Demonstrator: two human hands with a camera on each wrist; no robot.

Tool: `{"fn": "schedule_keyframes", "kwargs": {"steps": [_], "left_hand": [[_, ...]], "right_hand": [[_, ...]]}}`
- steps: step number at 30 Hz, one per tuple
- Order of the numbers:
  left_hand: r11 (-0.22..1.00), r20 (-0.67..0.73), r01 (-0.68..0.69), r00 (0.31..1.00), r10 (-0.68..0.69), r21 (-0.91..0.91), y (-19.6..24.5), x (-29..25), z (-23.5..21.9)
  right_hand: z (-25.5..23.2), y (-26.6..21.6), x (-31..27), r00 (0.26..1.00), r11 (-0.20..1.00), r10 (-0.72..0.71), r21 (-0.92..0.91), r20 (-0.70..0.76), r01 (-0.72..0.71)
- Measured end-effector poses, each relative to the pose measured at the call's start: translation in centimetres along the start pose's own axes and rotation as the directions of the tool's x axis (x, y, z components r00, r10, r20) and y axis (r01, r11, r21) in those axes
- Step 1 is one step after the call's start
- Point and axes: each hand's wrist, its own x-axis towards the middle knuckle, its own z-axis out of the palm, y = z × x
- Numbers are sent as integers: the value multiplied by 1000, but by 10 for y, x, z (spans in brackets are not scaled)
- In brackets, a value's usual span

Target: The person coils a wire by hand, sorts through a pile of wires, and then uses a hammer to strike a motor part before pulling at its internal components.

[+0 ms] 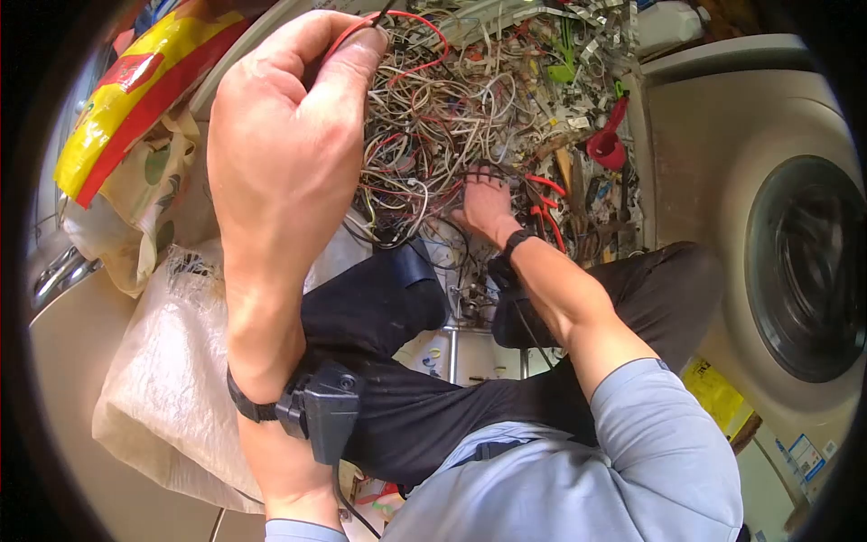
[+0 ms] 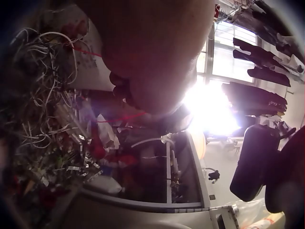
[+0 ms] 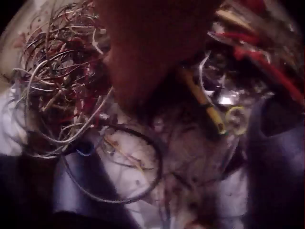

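My left hand [image 1: 289, 135] is raised close to the head camera, at the upper left of the head view. Its thumb and forefinger pinch a thin red wire [image 1: 440, 29], which loops out to the right; a dark strand shows at the same fingertips. Lower down, my right hand [image 1: 489, 206] reaches into a tangled heap of wires [image 1: 433, 117], mostly white, grey and red. A thin black cable crosses over its fingers. In the right wrist view a dark cable loop [image 3: 159, 162] hangs below the hand, whose fingers are in shadow; I cannot tell whether they grip anything.
Beyond the wires lies mixed scrap with a red scoop [image 1: 607, 144] and red-handled tools [image 1: 547, 217]. A front-loading washing machine [image 1: 804, 262] stands at right. On the left are a white woven sack [image 1: 167, 361] and a yellow-and-red bag [image 1: 135, 99]. My bent legs flank the near side.
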Motion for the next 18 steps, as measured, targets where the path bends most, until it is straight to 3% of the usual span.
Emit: {"fn": "schedule_keyframes", "kwargs": {"steps": [3,8,11,12,14,15,16,18], "left_hand": [[1000,-9,-7,1000,7,30,1,-1,0],[992,-41,-73,996,77,98,33,-18,17],[989,-30,-96,995,100,110,41,-21,17],[994,17,-62,998,60,93,39,-14,12],[986,-15,-112,993,115,125,37,-18,16],[974,-45,-155,985,165,164,38,-19,17],[977,-52,-89,993,101,194,43,-19,15],[965,-77,-143,984,163,219,41,-22,17]], "right_hand": [[-4,24,-14,993,996,-60,-66,99,66],[-7,18,-58,976,963,-171,-234,-136,136],[6,6,-108,957,962,-271,-10,107,273],[9,-1,-116,886,977,-208,124,415,171],[32,1,-139,823,958,-275,215,496,191],[79,14,-143,864,941,-338,163,372,298],[65,13,-143,845,947,-319,163,429,276],[50,15,-146,824,954,-299,164,481,251]]}}
